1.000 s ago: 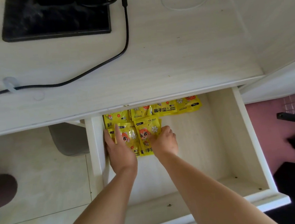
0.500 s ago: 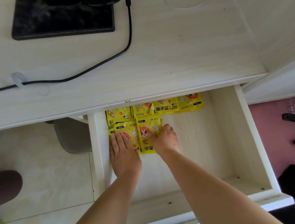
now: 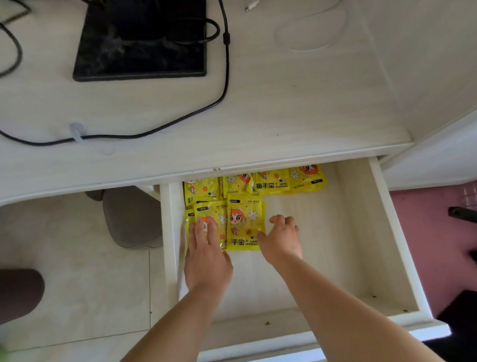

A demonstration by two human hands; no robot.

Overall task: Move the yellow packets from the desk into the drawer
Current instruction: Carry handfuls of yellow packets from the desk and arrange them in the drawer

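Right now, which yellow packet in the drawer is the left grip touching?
The left of the two cartoon-faced front packets: the left grip lies flat on it. Its right neighbour lies uncovered.

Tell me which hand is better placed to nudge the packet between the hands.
Probably the right hand: open beside that packet, thumb at its edge. The left hand rests on the neighbouring packet.

Glossy plastic packets (image 3: 245,223), pale woodgrain drawer (image 3: 323,245)
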